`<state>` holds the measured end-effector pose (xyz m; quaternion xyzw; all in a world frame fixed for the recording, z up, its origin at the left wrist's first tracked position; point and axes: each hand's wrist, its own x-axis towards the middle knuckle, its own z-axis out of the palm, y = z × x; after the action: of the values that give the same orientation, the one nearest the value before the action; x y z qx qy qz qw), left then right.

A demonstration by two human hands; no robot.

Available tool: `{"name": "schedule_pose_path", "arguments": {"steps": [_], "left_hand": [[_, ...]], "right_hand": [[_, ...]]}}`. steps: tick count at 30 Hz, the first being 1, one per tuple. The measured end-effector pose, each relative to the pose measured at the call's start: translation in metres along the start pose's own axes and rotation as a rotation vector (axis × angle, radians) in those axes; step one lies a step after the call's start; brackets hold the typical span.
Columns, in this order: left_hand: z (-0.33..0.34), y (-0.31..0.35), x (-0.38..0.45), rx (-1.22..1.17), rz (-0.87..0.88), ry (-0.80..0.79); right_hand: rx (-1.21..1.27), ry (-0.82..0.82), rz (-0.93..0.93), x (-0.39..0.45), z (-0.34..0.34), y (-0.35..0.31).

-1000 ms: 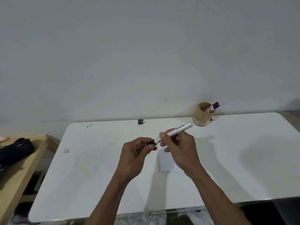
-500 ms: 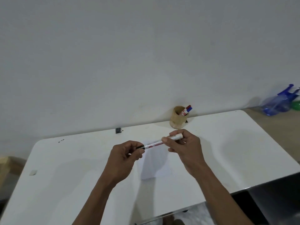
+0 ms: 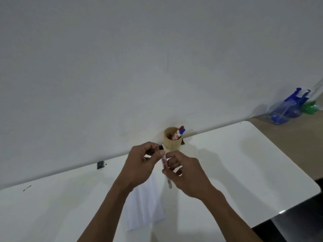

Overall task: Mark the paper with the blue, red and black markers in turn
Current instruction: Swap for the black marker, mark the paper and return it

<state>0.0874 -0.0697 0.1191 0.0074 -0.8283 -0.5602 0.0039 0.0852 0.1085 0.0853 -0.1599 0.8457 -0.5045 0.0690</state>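
Note:
I hold a white-barrelled black marker point(image 3: 164, 162) almost upright above the white table point(image 3: 236, 172). My right hand point(image 3: 187, 173) grips its barrel, and the lower end sticks out below the fingers. My left hand point(image 3: 139, 165) pinches the black cap point(image 3: 160, 147) at the top end; I cannot tell whether the cap is seated. The white paper point(image 3: 145, 208) lies flat under my forearms. Just behind my hands stands a tan cup point(image 3: 172, 143) holding the red marker point(image 3: 181, 128) and the blue marker point(image 3: 182, 131).
A small black object point(image 3: 100, 165) sits at the table's back edge on the left, and dark specks point(image 3: 27, 188) lie farther left. Blue plastic point(image 3: 286, 110) and something green point(image 3: 310, 109) rest on the floor at the right. The table's right corner point(image 3: 314, 189) is close.
The marker has swung from lying level between my hands to nearly upright. Both hands moved closer to the cup, and the view shifted right.

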Motion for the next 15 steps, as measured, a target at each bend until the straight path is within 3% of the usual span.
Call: {"name": "schedule_pose_path", "arguments": {"steps": [4,10,15], "left_hand": [[0.02,0.001,0.03,-0.025,-0.02,0.045],[0.052,-0.029,0.072,0.085,-0.185,0.227],[0.088,-0.054,0.104,0.154,-0.338,0.178]], "right_hand": [[0.037,0.092,-0.057,0.027,-0.022,0.017],[0.177,0.446,-0.091,0.086,-0.061,0.032],[0.219,0.536,-0.093,0.132,-0.065,0.045]]}}
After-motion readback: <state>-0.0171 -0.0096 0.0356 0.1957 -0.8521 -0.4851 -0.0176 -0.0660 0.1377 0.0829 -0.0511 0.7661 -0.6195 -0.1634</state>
